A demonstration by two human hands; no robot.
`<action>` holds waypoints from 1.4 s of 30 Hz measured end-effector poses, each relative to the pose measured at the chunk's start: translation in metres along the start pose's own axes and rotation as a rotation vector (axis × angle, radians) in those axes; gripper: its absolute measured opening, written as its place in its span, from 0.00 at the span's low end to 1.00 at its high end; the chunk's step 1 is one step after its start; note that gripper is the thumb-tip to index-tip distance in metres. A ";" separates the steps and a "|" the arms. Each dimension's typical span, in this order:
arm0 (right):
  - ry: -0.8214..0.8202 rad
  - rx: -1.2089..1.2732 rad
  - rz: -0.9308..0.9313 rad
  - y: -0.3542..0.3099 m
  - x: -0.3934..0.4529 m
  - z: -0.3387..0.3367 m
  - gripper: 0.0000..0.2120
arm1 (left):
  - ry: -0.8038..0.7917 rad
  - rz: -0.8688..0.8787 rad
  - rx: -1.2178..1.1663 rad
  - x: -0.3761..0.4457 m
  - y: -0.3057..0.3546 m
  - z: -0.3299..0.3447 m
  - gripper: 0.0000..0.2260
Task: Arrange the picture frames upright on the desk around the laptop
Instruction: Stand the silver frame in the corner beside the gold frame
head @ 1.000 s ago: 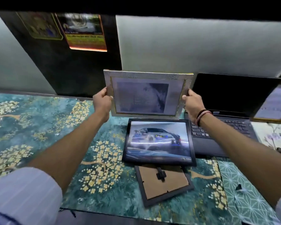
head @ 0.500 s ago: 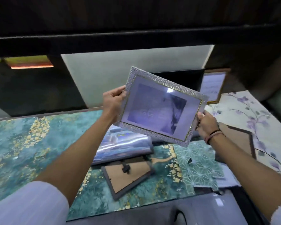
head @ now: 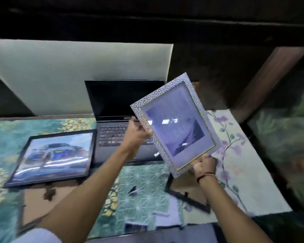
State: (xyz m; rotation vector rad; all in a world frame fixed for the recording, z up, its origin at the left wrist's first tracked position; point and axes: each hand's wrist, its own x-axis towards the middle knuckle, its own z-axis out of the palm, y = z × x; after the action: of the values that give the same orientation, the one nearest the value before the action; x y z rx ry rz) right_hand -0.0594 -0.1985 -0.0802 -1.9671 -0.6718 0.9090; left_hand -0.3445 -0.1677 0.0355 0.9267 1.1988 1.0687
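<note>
I hold a silver textured picture frame (head: 175,123) in the air, tilted on a diagonal, over the right side of the open black laptop (head: 119,106). My left hand (head: 136,135) grips its left edge and my right hand (head: 204,164) grips its bottom corner. A black frame with a car picture (head: 54,155) lies flat to the left of the laptop. In front of it a frame (head: 37,206) lies face down, its brown backing up. Another face-down black frame (head: 186,192) lies under my right wrist.
The desk carries a teal floral mat (head: 7,134), a green patterned sheet (head: 144,188) and a white floral mat (head: 239,172) on the right. A pale wall panel (head: 77,67) stands behind the laptop. Dark wood and shadow fill the top and right.
The silver frame has turned from landscape toward portrait and moved right of the laptop. My right hand shifted from its side to its bottom corner. The view swung right.
</note>
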 end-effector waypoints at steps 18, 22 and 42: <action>-0.123 -0.244 -0.435 -0.109 0.248 -0.140 0.14 | 0.003 0.077 0.177 0.118 0.021 0.231 0.15; -0.091 -0.198 -0.394 -0.095 0.327 -0.146 0.13 | -0.024 0.090 0.170 0.136 0.012 0.261 0.16; -0.047 -0.263 -0.407 -0.179 0.330 -0.144 0.08 | 0.414 0.210 0.808 0.258 0.024 0.307 0.10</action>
State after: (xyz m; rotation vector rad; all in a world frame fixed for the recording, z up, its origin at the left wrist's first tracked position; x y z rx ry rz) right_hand 0.2300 0.0637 0.0148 -1.9336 -1.2181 0.6415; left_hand -0.0342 0.0869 0.0379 1.5154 1.9829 0.9653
